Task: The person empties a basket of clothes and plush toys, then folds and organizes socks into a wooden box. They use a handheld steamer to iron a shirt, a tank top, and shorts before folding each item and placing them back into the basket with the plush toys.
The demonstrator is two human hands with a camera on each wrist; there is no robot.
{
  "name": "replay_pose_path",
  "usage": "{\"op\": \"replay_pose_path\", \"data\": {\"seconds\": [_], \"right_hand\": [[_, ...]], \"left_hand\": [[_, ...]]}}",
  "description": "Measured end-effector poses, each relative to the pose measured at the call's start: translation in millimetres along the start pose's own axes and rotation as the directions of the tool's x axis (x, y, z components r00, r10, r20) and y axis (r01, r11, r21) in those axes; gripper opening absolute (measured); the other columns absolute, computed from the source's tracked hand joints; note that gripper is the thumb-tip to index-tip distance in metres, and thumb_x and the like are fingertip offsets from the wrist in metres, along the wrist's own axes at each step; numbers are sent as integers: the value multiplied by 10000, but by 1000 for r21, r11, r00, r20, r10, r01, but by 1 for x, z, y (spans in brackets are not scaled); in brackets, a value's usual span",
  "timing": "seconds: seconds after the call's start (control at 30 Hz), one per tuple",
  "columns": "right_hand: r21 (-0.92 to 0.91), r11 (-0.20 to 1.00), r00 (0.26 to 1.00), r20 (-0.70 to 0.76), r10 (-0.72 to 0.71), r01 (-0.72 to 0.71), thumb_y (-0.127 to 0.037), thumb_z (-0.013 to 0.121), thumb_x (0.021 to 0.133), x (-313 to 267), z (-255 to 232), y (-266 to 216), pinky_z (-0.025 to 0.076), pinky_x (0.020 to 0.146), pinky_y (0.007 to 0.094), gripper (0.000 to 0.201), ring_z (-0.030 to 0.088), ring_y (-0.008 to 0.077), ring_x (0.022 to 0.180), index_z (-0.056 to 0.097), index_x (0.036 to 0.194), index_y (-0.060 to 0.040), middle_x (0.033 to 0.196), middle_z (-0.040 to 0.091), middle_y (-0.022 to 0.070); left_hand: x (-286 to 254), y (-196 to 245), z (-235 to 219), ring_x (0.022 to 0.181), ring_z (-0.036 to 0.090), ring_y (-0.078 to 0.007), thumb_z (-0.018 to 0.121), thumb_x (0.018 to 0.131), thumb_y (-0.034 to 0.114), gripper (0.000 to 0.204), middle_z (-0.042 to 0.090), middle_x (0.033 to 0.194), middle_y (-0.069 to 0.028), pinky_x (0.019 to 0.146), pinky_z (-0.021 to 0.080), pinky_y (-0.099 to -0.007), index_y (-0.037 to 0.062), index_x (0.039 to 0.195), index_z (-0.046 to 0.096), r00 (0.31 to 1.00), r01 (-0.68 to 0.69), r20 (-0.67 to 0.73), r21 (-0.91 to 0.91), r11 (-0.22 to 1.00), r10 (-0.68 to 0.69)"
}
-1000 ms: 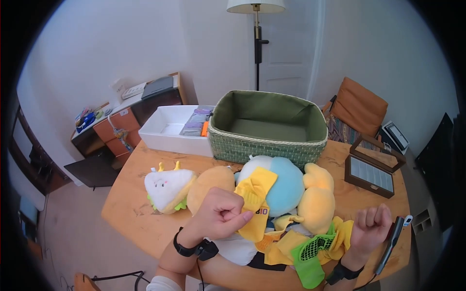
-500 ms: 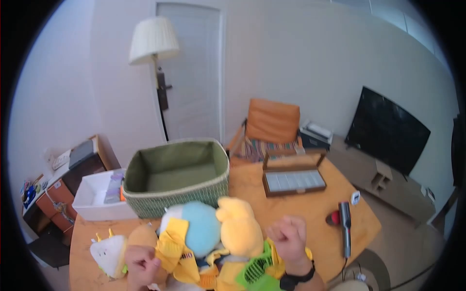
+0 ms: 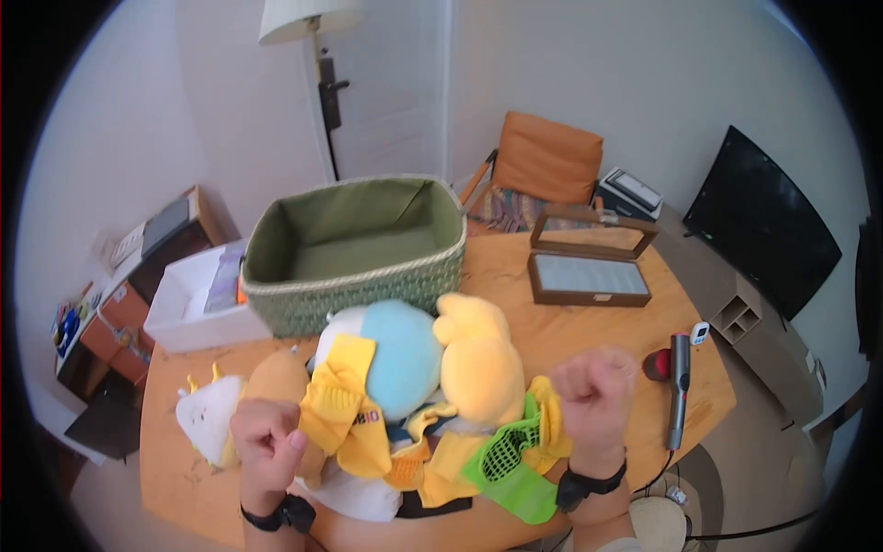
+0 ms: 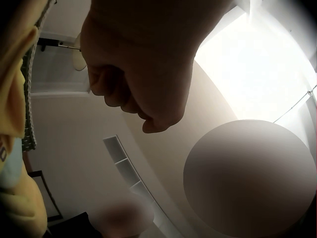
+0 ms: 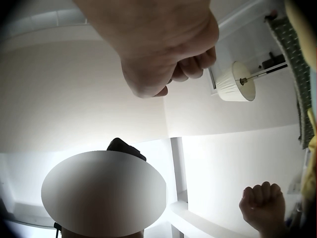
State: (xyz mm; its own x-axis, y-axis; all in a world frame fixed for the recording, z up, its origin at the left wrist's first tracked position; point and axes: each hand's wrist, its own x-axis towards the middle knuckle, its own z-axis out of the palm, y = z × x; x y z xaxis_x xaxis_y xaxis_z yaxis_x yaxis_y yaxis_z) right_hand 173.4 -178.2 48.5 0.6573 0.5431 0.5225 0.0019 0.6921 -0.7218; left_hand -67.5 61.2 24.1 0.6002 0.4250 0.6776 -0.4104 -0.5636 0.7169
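So the stuff nearest the hands is a heap of soft things at the front of the pale wooden bench [image 3: 501, 271]. Main bit is a yellow cloth piece with dark lettering [image 3: 363, 446], kinda rumpled, draped against a round light-blue and white plush [image 3: 400, 363]. Right of that there's a chubby yellow-orange plush [image 3: 483, 373], and a bright green cloth piece with black mesh print [image 3: 524, 488] lies in front of it. Over left: a tan rounded plush [image 3: 274, 375] and a white triangular plush with little yellow horns [image 3: 207, 419].

Left hand [image 3: 267, 442] is by the tan one, right hand [image 3: 596, 396] by the green cloth. Both grips are balled into fists, nothing visible in either.

Containers: big green woven basket [image 3: 368, 294] behind the plushies, olive fabric lining inside. Next to it, a white rectangular box [image 3: 207, 329] with purple and grey bundles [image 3: 225, 276] at its right end. Farther right, a brown hinged case [image 3: 589, 296], windowed lid up, pale lining showing.
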Motion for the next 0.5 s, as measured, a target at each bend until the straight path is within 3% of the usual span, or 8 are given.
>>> {"op": "replay_pose_path", "data": {"seconds": [0.1, 0.17, 0.2, 0.27, 0.43, 0.47, 0.5], "right_hand": [[23, 1000, 1000, -23, -6, 7, -106, 548, 943, -3, -1, 0, 174, 485, 294, 359, 206, 78, 482, 310, 675, -110, 539, 253, -39], [31, 999, 998, 38, -41, 40, -121, 547, 950, -2, 2, -3, 167, 482, 293, 356, 176, 83, 473, 301, 691, -118, 538, 226, -40], [37, 999, 999, 34, -1, 0, -121, 547, 950, -3, 1, -2, 167, 482, 293, 356, 176, 83, 473, 301, 691, -118, 538, 226, -40], [60, 997, 991, 121, -57, 50, -142, 551, 962, 1, -2, -3, 164, 480, 296, 369, 159, 84, 466, 301, 691, -123, 536, 224, -42], [13, 996, 993, 79, -93, 92, -176, 594, 970, -9, -4, -5, 170, 471, 298, 386, 196, 85, 447, 322, 704, -117, 533, 240, -42], [-16, 995, 994, 29, -101, 102, -171, 610, 962, -12, -1, -6, 174, 470, 303, 394, 216, 86, 443, 331, 690, -110, 529, 259, -37], [-21, 994, 991, 88, -103, 105, -172, 603, 961, -10, -3, -5, 158, 452, 283, 393, 199, 85, 437, 321, 691, -121, 541, 218, -41]], "left_hand": [[-2, 1, -3, 429, 302, -155, 706, 868, 178, 500, 345, 487, -4, 444, 195, -308, 76, 564, 323, 1000, -17, -4, 32, 999, 17], [-4, 4, -2, 430, 299, -154, 708, 865, 184, 499, 343, 487, -1, 445, 192, -310, 80, 562, 326, 999, 29, -21, 38, 999, -28], [0, 6, -1, 431, 295, -154, 709, 863, 183, 496, 339, 487, -2, 446, 188, -310, 82, 560, 329, 1000, 8, 1, 5, 1000, -8], [0, 4, 0, 432, 291, -154, 710, 861, 181, 494, 334, 488, -2, 448, 184, -311, 84, 558, 332, 999, -35, 21, -38, 999, 35], [-3, 8, 3, 413, 366, -170, 722, 858, 188, 485, 377, 484, -8, 427, 241, -315, 102, 539, 367, 1000, 29, 0, 36, 999, -29], [-7, 4, -3, 411, 376, -168, 723, 860, 188, 489, 379, 487, -13, 427, 247, -313, 102, 536, 368, 999, 22, 38, 66, 998, -24], [-4, 6, -3, 406, 377, -167, 726, 856, 166, 488, 379, 489, -15, 427, 245, -312, 97, 534, 366, 997, 17, 78, 63, 998, -22]]}}
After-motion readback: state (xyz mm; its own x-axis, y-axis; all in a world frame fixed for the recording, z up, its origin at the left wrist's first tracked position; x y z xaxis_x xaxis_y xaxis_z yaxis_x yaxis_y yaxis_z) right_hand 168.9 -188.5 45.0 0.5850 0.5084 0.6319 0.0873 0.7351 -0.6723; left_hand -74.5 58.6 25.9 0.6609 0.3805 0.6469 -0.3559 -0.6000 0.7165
